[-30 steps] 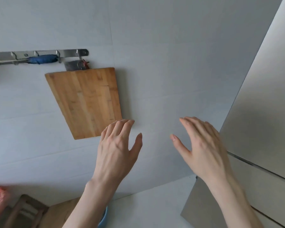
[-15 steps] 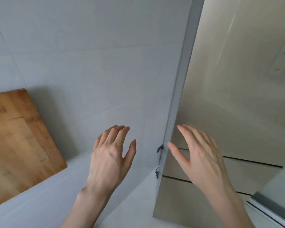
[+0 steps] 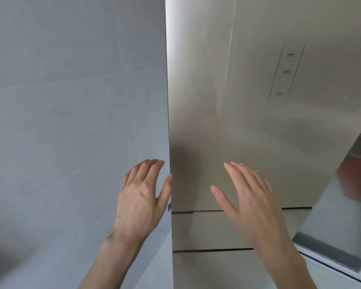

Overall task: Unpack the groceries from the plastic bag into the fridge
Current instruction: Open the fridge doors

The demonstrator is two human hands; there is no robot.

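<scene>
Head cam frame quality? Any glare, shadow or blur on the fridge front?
Head view: bright glare strip down the fridge left edge; soft dark shadow on the door above the left hand and right hand; hazy reflections on steel; wide-angle tilt; mild softness overall.

Pale grey tiled wall [image 3: 71,101] (faint grout lines), soft daylight
</scene>
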